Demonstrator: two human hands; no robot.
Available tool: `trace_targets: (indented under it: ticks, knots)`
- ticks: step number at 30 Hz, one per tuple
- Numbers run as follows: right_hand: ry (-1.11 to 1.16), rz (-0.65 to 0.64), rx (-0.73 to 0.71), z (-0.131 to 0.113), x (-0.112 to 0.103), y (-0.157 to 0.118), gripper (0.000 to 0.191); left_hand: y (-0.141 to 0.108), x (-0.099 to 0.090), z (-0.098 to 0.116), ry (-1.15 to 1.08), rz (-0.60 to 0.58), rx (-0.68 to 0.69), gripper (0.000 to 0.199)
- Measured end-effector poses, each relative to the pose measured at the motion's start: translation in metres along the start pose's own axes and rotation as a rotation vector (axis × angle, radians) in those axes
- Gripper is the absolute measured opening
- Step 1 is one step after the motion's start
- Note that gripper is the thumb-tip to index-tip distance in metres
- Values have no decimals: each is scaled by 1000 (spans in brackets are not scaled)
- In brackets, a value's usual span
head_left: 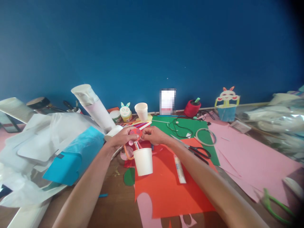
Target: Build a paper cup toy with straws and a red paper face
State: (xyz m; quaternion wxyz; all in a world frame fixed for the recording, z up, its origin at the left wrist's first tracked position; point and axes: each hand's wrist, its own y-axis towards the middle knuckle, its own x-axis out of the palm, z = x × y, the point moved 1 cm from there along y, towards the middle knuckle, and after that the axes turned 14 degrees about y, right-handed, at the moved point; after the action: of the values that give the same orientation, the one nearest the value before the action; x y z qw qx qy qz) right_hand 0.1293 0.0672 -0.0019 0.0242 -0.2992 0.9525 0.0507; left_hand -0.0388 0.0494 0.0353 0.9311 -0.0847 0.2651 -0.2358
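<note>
A small red paper disc with a face drawn on it is upright above a white paper cup. My left hand pinches its left side, thumb across the lower front. At its right edge, my right hand has its fingertips pressed together; exactly what lies between them is hard to see. Strips rise from the cup toward the disc, partly hidden, and an orange curved strip shows at the cup's left. Beneath is a sheet of red paper, with a glue tube lying on it.
Black-handled scissors lie right of my right forearm. Green-handled scissors are at the lower right, near pink paper. A blue cup with a rabbit face stands by the wall. Plastic bags and a blue packet crowd the left.
</note>
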Motion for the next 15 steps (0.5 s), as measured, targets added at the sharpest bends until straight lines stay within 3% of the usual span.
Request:
trace_targets:
  ticks: [7, 15]
  knots:
    - [33, 77, -23, 5, 2, 2, 14, 5, -1, -7, -113, 45, -48, 19]
    - [4, 178, -60, 7, -2, 6, 16, 6, -1, -12, -333, 14, -93, 20]
